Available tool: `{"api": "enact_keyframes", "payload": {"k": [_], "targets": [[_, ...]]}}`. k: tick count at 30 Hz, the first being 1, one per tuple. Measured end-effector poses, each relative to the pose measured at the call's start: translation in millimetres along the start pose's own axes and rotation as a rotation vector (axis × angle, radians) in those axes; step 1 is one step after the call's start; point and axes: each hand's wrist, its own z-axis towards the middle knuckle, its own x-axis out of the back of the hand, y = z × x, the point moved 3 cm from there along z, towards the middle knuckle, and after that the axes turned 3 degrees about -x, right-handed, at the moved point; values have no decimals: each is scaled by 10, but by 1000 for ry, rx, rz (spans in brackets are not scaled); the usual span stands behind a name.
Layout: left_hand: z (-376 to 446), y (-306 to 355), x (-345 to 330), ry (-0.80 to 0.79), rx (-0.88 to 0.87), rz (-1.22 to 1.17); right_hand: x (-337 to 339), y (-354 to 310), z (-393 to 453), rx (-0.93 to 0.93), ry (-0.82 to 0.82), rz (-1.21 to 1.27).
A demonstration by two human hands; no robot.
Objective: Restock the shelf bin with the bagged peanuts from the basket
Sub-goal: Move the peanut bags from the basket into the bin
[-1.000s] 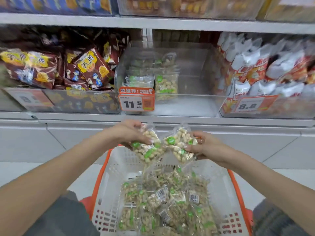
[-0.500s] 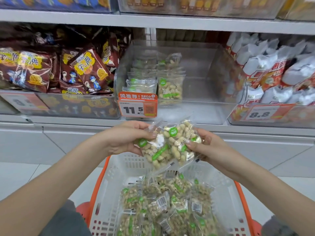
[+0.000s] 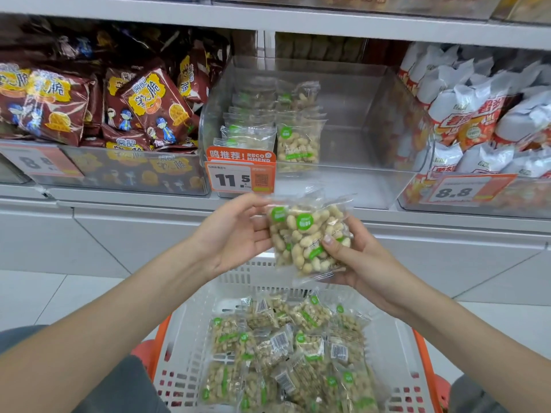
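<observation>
Your left hand [image 3: 238, 234] and right hand [image 3: 354, 257] clasp stacked peanut bags [image 3: 307, 236] between basket [image 3: 190, 338] and half-vacant shelf bin [image 3: 372, 120].

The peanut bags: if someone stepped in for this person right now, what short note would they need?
Left hand and right hand together hold stacked peanut bags above the basket, in front of the shelf bin.
Done: some bags already stand at the bin's left side.
Left: place the held bags in the bin, whose right side looks free, then move over the many bags in the basket.
</observation>
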Motion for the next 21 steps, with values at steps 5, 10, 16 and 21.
{"api": "enact_keyframes", "payload": {"k": [5,10,16,21], "targets": [[-3,-336,-160,-24,-108,390,-29,24,-5,48,34,22],[2,-474,-181,97,-196,529,-23,156,-4,-80,64,-83],[19,-491,-151,75,-200,611,61,74,34,-153,176,-261],[-10,-479,-185,-3,-204,726,76,44,-4,-257,210,-97]]}}
